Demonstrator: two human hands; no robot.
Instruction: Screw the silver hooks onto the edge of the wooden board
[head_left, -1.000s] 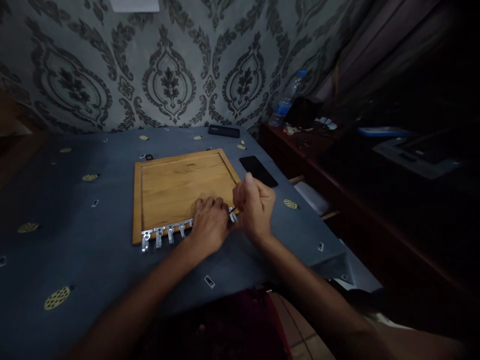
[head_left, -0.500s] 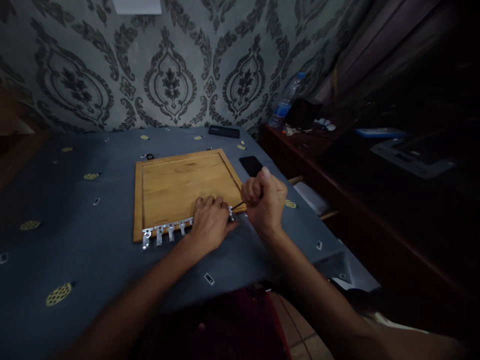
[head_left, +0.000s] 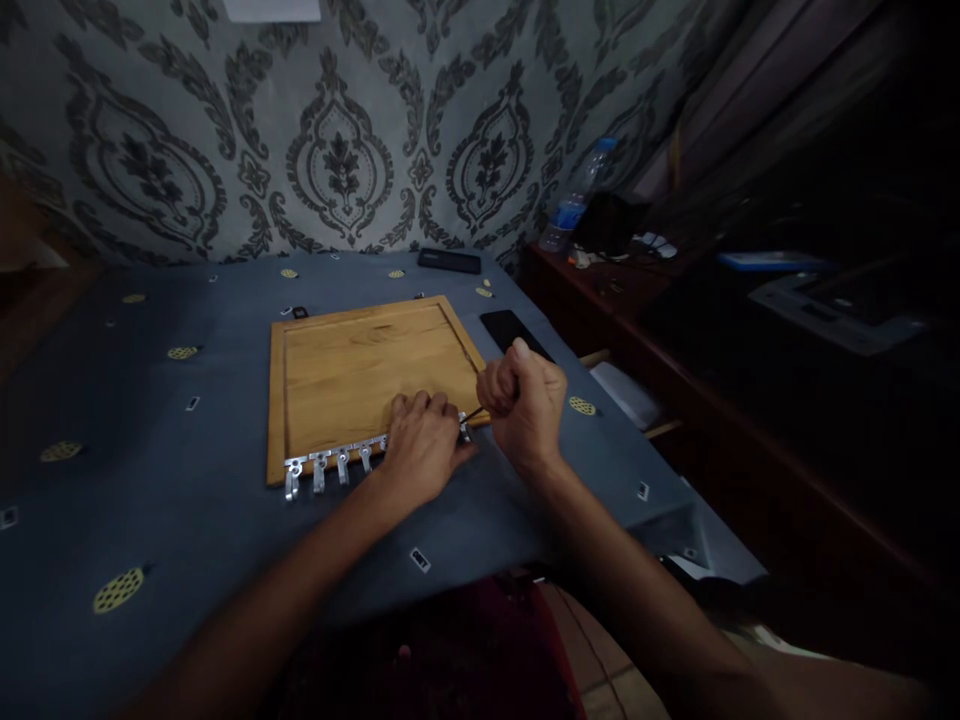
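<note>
A wooden board (head_left: 367, 365) with a raised border lies flat on the cloth-covered table. Along its near edge runs a silver metal hook rail (head_left: 342, 458) with several hooks. My left hand (head_left: 421, 445) presses over the right part of this rail, fingers on the board and thumb at the near side, hiding some hooks. Closed in a fist, my right hand (head_left: 525, 405) grips what looks like a screwdriver (head_left: 471, 414); its handle is hidden. The thin dark shaft points left and down to the rail's right end. Its tip meets the rail beside my left hand.
Right of the board lies a black phone (head_left: 514, 332), and a dark oblong case (head_left: 448, 261) rests near the wall. A water bottle (head_left: 574, 205) stands on the brown desk (head_left: 600, 290). Below the desk, a drawer (head_left: 628, 395) with paper is pulled out.
My right fist has shifted slightly left and tilted a little, with the screwdriver still at the rail's right end. My left hand and the board stay put.
</note>
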